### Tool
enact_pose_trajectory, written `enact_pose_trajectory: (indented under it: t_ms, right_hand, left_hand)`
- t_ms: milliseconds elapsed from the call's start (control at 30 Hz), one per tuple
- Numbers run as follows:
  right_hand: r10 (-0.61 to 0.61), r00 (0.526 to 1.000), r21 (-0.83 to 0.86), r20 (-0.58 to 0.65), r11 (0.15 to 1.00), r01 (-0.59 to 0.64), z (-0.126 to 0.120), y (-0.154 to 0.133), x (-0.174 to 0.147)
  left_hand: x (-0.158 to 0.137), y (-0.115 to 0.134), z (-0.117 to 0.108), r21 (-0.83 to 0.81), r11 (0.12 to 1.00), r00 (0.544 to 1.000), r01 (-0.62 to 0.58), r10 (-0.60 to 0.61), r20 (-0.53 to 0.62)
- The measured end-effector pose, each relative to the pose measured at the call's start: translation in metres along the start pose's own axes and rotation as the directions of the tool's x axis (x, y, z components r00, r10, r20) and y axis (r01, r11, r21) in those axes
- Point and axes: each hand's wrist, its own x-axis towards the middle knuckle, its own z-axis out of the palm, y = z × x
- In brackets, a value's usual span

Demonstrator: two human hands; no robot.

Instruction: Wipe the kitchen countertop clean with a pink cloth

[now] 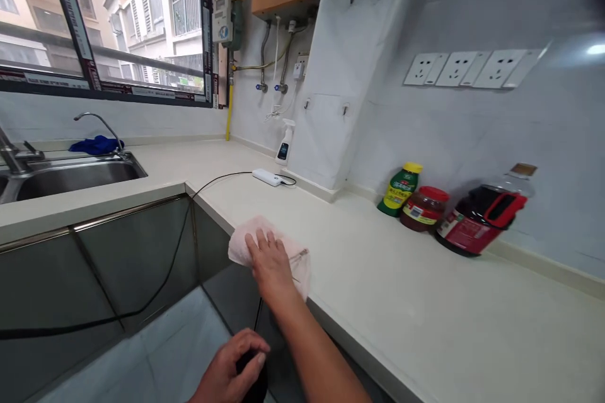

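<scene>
My right hand [271,267] is on a pale pink cloth [246,245] at the front edge of the white countertop [350,264]. Its fingers are slightly spread and press the cloth down, holding it against the surface. Part of the cloth hangs over the edge by the wrist. Lower down, in front of the cabinets, my left hand [231,365] is off the counter with loosely bent fingers. A gap shows between its thumb and fingers, and I see nothing held there.
A white device [267,177] with a black cable [177,252] lies beyond the cloth. Along the wall stand a spray bottle [285,143], a green bottle [400,190], a red-lidded jar [424,209] and a large dark bottle [472,220]. The sink [85,176] is at left.
</scene>
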Motion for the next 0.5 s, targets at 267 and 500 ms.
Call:
enact_pose_trajectory:
  t_ms: [267, 500]
  right_hand:
    - [0.195, 0.975, -0.141, -0.110, 0.968, -0.210, -0.017, 0.082, -0.208]
    - [0.403, 0.853, -0.338, -0.330, 0.794, -0.506, -0.045, 0.153, -0.423]
  left_hand:
    - [0.004, 0.034, 0.036, 0.189, 0.959, 0.937, -0.210, 0.143, 0.318]
    - [0.015, 0.047, 0.055, 0.155, 0.905, 0.815, -0.396, 0.269, 0.514]
